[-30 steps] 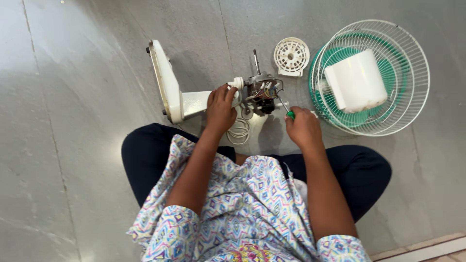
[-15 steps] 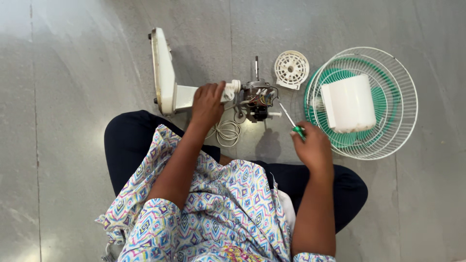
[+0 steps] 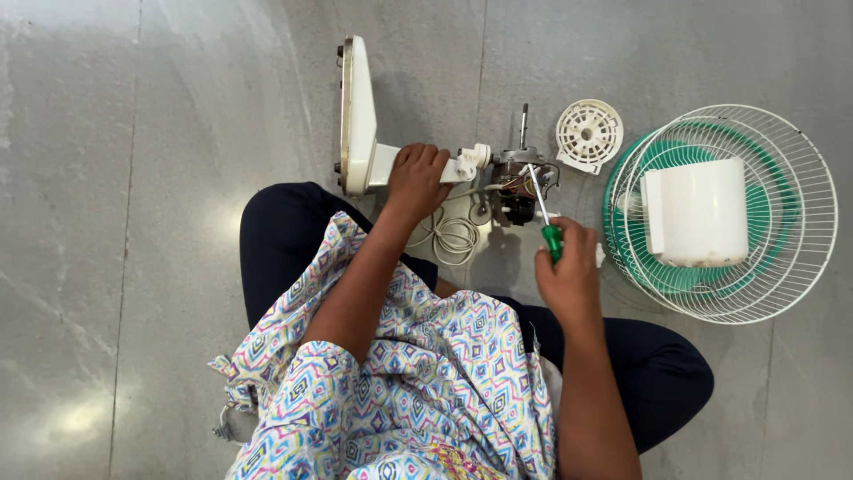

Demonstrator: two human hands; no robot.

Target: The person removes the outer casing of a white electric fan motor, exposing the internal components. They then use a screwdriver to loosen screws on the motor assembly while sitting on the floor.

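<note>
Glossy stone floor (image 3: 178,178), wire grille (image 3: 800,231)

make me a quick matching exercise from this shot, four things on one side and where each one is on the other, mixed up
Things:
1. screwdriver
2. white motor cover
3. round white vented cap
4. coiled cord

Places:
A. on the floor between the motor and the wire grilles
B. in the right hand
C. on the floor just below the fan neck that the left hand grips
D. lying on top of the wire grilles

Pairs: 1-B, 2-D, 3-A, 4-C
</note>
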